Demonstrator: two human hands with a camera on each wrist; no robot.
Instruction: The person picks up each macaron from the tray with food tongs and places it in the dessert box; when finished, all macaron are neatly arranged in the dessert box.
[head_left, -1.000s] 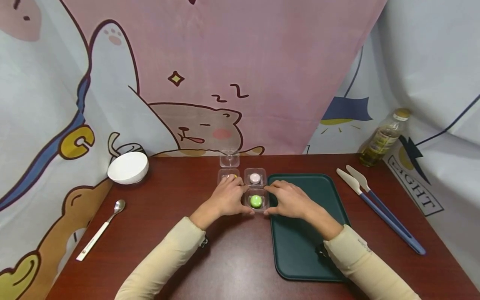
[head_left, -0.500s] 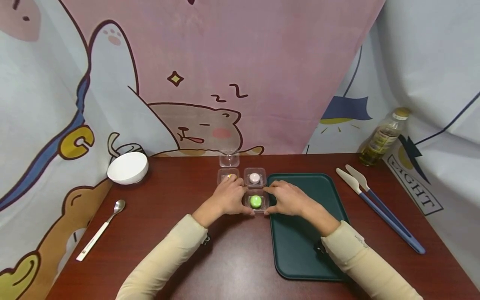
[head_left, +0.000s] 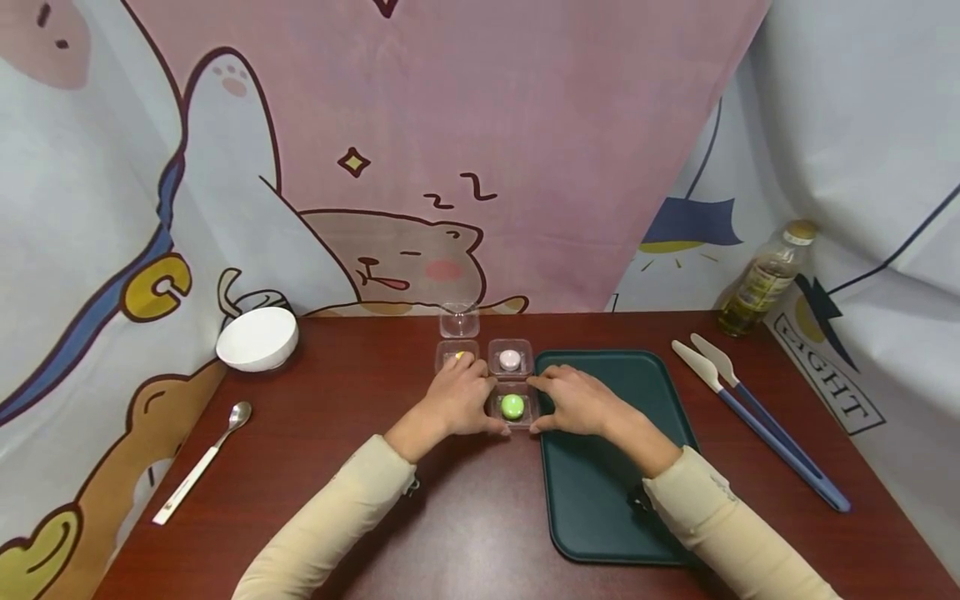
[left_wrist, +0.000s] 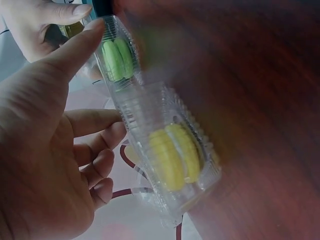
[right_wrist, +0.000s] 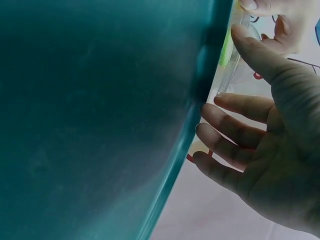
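In the head view, a clear plastic box (head_left: 534,403) with a green macaron (head_left: 513,407) inside sits at the left edge of the dark green tray. My left hand (head_left: 459,398) grips its left side, thumb at the near corner and index finger at the far one. Opposite, my right hand (head_left: 581,402) grips the right side the same way, partly over the tray. Behind stands another clear box with a whitish macaron (head_left: 510,360). A yellow macaron (left_wrist: 172,157), in its own clear box, lies beyond my left fingers, which partly hide it in the head view.
A clear, lid-like plastic piece (head_left: 459,322) stands at the table's back edge. The dark green tray (head_left: 600,500) lies to the right, then blue-handled tongs (head_left: 772,433) and an oil bottle (head_left: 761,287). A white bowl (head_left: 257,339) and a spoon (head_left: 201,467) are on the left.
Both hands stay at the green macaron's box with almost no movement. The head view has shifted very slightly; the other things lie where they were.
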